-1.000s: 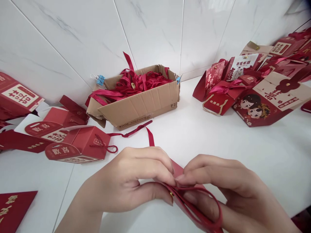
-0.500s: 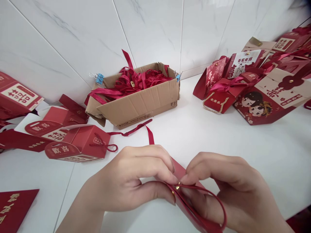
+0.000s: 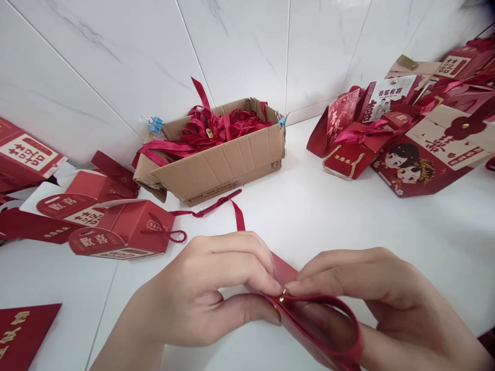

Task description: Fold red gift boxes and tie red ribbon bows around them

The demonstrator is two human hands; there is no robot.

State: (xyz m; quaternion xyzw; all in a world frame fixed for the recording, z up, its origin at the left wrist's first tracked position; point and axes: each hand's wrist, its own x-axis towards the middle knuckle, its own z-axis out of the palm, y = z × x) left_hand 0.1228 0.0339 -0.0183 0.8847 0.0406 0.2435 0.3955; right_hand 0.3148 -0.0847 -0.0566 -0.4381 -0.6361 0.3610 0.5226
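A red folded box (image 3: 284, 270) with a thin red strap and a small gold fastener (image 3: 282, 295) is between my hands at the lower middle. My left hand (image 3: 216, 288) pinches its edge beside the fastener, thumb below and fingers above. My right hand (image 3: 367, 288) grips the other side, its index finger by the fastener and its thumb inside the loop of the strap (image 3: 350, 314). A loose red ribbon (image 3: 238, 215) lies on the table just beyond my left hand.
Behind stands a cardboard box (image 3: 224, 170) of red ribbons, blue clips on its ends. Red gift boxes (image 3: 143, 226) lie at the left; more decorated boxes (image 3: 406, 170) are at the right. A flat red piece (image 3: 27, 335) rests lower left on the white table (image 3: 270, 221).
My right hand's fingers have straightened and shifted along the strap, and its thumb now sits deeper inside the loop. My left hand keeps its pinch. The view has shifted slightly.
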